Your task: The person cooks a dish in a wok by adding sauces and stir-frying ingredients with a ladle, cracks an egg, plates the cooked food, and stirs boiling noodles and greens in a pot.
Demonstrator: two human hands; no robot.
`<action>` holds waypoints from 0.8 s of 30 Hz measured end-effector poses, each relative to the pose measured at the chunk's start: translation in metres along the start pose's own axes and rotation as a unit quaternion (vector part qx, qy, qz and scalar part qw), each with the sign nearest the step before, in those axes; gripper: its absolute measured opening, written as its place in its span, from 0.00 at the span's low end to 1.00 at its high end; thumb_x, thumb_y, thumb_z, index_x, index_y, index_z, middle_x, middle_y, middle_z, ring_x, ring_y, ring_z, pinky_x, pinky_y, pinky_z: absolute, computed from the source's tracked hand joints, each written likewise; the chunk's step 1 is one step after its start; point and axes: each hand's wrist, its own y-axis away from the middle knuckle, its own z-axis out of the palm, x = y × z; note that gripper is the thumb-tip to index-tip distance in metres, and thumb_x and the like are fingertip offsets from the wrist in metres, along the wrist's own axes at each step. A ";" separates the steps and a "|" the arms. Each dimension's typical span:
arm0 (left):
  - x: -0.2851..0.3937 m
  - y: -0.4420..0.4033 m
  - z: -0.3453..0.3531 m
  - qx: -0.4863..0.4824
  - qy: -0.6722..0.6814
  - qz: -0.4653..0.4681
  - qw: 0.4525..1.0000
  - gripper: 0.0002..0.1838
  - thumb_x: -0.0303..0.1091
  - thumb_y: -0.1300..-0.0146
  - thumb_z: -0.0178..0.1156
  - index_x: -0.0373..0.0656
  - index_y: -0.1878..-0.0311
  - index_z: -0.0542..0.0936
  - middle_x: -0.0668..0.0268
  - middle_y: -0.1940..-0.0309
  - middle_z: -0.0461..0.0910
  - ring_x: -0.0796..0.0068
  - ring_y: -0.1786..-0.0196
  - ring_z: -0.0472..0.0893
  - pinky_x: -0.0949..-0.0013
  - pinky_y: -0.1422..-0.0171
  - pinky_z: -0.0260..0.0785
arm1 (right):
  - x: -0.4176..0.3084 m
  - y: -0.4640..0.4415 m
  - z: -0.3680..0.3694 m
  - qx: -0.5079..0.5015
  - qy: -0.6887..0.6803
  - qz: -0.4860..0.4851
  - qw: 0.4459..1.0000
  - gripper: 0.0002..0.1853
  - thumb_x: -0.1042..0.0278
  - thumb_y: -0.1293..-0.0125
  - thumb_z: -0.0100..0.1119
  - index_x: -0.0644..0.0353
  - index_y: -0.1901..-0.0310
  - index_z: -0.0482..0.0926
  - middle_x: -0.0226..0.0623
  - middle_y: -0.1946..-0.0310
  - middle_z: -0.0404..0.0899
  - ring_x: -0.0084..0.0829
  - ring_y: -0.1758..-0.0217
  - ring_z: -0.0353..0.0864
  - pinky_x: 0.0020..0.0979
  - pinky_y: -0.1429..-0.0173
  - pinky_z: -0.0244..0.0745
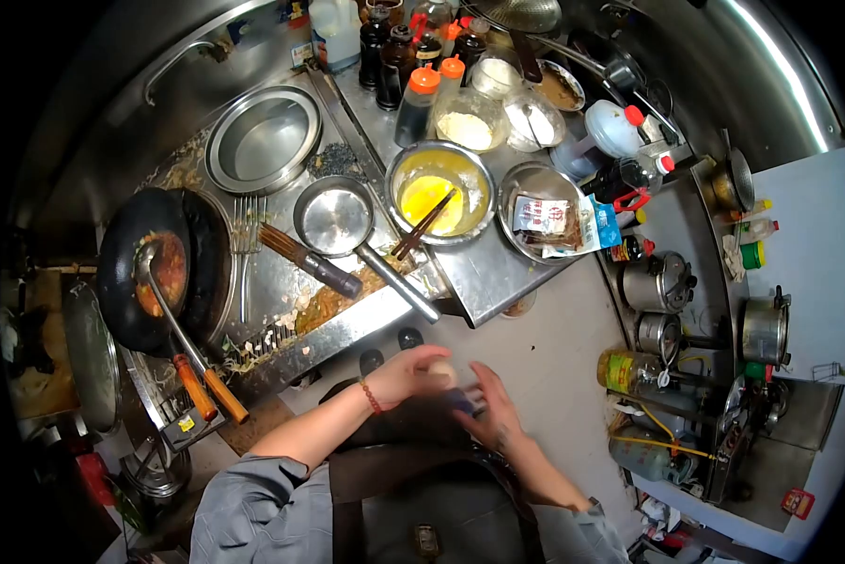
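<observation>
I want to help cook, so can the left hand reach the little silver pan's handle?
Probably yes. The handle of the little silver pan points toward the left hand, and nothing seems to block the way. Blur hides whether that hand holds anything.

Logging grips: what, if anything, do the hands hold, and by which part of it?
It cannot be told: blur between the left hand and the right hand hides any hold.

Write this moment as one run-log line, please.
left hand, right hand: close together | blurred bluish item between | steel bowl: yellow liquid, chopsticks | wok: ladle inside
</observation>
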 end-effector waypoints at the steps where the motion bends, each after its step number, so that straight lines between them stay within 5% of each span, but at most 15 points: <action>1: 0.003 -0.004 0.005 -0.005 0.012 0.035 0.999 0.22 0.25 0.44 0.62 0.38 0.46 0.69 0.65 0.56 0.75 0.77 0.52 0.75 0.74 0.46 0.67 | -0.008 -0.024 0.000 0.003 0.013 -0.095 0.995 0.30 0.67 0.47 0.63 0.59 0.41 0.65 0.46 0.53 0.73 0.42 0.53 0.76 0.33 0.51 0.74; 5: 0.042 -0.003 0.015 0.056 0.067 0.128 0.988 0.26 0.25 0.39 0.56 0.43 0.37 0.62 0.66 0.51 0.74 0.78 0.46 0.73 0.73 0.41 0.64 | -0.011 -0.096 -0.017 0.023 0.051 -0.185 0.981 0.25 0.66 0.45 0.61 0.61 0.45 0.67 0.47 0.55 0.72 0.46 0.55 0.76 0.39 0.54 0.73; 7: 0.060 0.007 0.016 0.089 0.050 0.159 0.982 0.29 0.30 0.37 0.55 0.46 0.34 0.57 0.63 0.44 0.70 0.74 0.42 0.71 0.67 0.39 0.63 | -0.023 -0.137 -0.033 0.118 0.065 -0.111 0.985 0.22 0.65 0.46 0.62 0.61 0.50 0.71 0.46 0.60 0.74 0.45 0.59 0.77 0.40 0.57 0.73; 9: 0.065 0.019 0.011 0.087 0.045 0.151 0.984 0.27 0.31 0.36 0.54 0.44 0.35 0.58 0.61 0.45 0.71 0.71 0.43 0.72 0.67 0.40 0.65 | -0.023 -0.186 -0.046 0.231 0.118 -0.147 0.955 0.20 0.60 0.45 0.62 0.63 0.55 0.73 0.45 0.64 0.75 0.45 0.61 0.77 0.40 0.58 0.73; 11: 0.054 0.033 0.003 0.099 0.064 0.141 0.983 0.25 0.31 0.36 0.53 0.43 0.36 0.60 0.59 0.46 0.72 0.70 0.44 0.73 0.67 0.41 0.66 | 0.013 -0.220 -0.044 0.093 0.314 -0.090 0.940 0.21 0.54 0.44 0.60 0.63 0.57 0.73 0.46 0.64 0.74 0.45 0.62 0.77 0.41 0.58 0.73; 13: 0.041 0.057 -0.010 0.111 0.079 0.128 0.982 0.23 0.30 0.35 0.52 0.41 0.38 0.62 0.58 0.47 0.73 0.69 0.45 0.74 0.67 0.42 0.67 | 0.009 -0.228 -0.045 0.083 0.295 -0.049 0.951 0.20 0.54 0.41 0.57 0.65 0.58 0.72 0.49 0.63 0.74 0.47 0.60 0.76 0.41 0.56 0.72; 15: 0.021 0.081 -0.019 0.167 0.126 0.151 0.966 0.18 0.30 0.35 0.51 0.39 0.42 0.66 0.57 0.50 0.75 0.68 0.48 0.76 0.68 0.44 0.69 | 0.013 -0.244 -0.050 0.181 0.161 -0.181 0.953 0.19 0.60 0.40 0.57 0.66 0.55 0.67 0.51 0.64 0.73 0.49 0.61 0.75 0.41 0.56 0.71; 17: 0.000 0.101 -0.029 0.208 0.155 0.140 0.955 0.17 0.30 0.34 0.50 0.40 0.43 0.67 0.57 0.51 0.75 0.68 0.48 0.76 0.68 0.44 0.69 | -0.003 -0.253 -0.059 0.173 0.084 -0.170 0.967 0.21 0.65 0.40 0.58 0.66 0.52 0.62 0.54 0.65 0.73 0.51 0.63 0.74 0.41 0.56 0.70; 24: -0.021 0.125 -0.032 0.259 0.187 0.171 0.932 0.16 0.32 0.34 0.49 0.42 0.43 0.66 0.59 0.51 0.74 0.69 0.49 0.75 0.68 0.44 0.67 | -0.013 -0.292 -0.065 0.143 0.184 -0.157 0.960 0.22 0.59 0.40 0.58 0.66 0.55 0.62 0.60 0.66 0.75 0.58 0.62 0.75 0.46 0.59 0.70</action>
